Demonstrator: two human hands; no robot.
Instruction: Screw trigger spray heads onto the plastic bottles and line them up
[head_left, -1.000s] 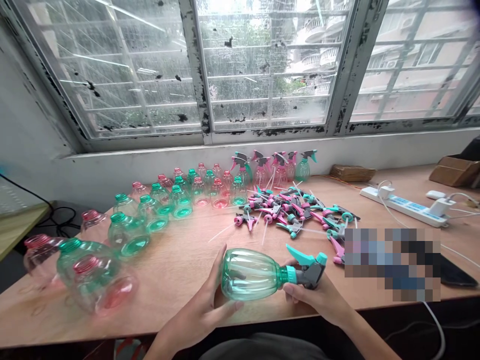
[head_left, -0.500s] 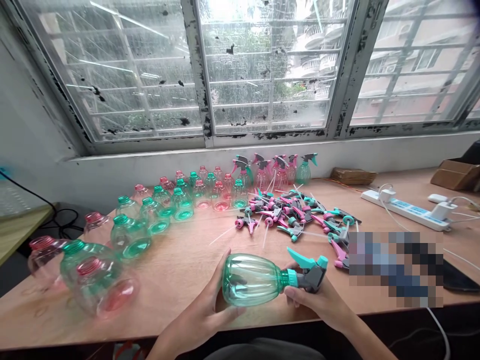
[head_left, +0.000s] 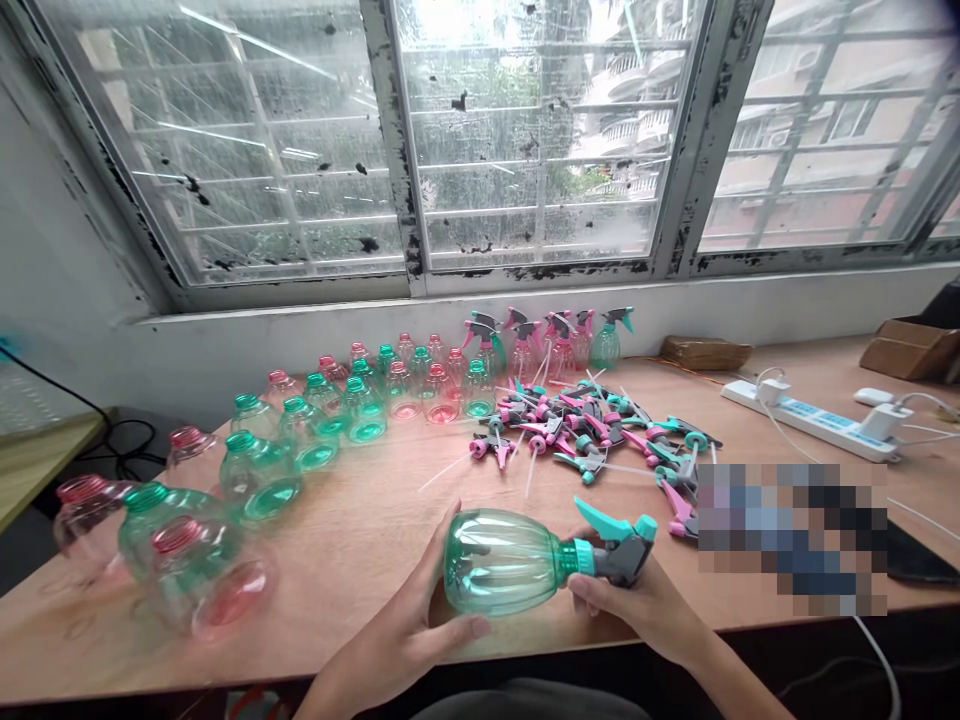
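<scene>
Head view shows a green bottle [head_left: 502, 562] lying on its side in the air above the near edge of the wooden table [head_left: 360, 560], its base to the left and its neck to the right. The left hand [head_left: 409, 605] cups the base, fingers curved round the far side and thumb along the near side. The right hand [head_left: 637, 600] grips around the neck end, thumb against the turquoise collar; its other fingers are mostly hidden. A grey and turquoise spray head [head_left: 626, 548] sits on the neck, its turquoise lever pointing up and left.

Just beyond the hands lies a heap of loose pink, turquoise and grey spray heads [head_left: 570, 420] with thin white tubes. Topless red and green bottles [head_left: 259, 470] stand from the near left to the far middle. Behind the heap, by the far wall, stand bottles with sprayers fitted [head_left: 606, 345]. A white power strip [head_left: 814, 420] lies at right.
</scene>
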